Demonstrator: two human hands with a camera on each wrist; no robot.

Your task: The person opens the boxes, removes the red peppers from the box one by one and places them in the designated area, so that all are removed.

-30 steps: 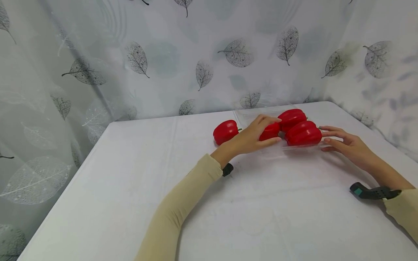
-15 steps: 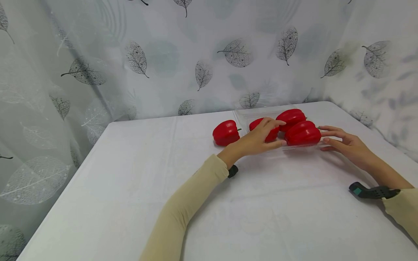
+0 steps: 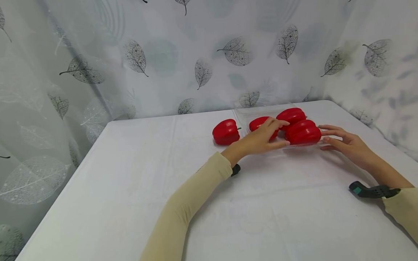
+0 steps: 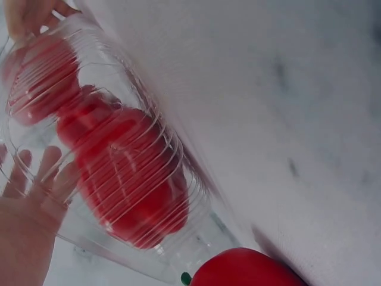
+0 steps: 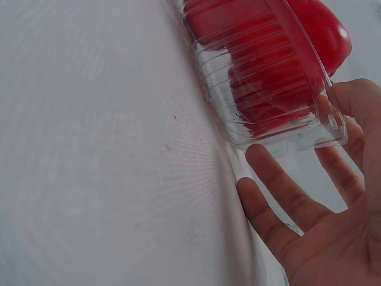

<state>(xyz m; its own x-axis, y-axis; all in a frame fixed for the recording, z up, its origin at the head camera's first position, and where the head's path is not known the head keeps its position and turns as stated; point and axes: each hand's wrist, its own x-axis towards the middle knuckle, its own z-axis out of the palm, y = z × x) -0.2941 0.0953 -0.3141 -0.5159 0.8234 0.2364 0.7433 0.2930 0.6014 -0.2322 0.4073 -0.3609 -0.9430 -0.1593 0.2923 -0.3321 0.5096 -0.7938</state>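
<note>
Glossy red peppers (image 3: 303, 132) in a clear ribbed tray (image 5: 221, 83) — left hand (image 3: 259, 140), right hand (image 3: 352, 148) relaxed, unclenched.

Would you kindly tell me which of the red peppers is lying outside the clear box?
The leftmost pepper in the head view: it sits directly on the white table, while the other three peppers lie inside the clear box.

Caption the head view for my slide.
Left hand at a clear tray of three red peppers; right hand at its end, fourth pepper outside.
</note>
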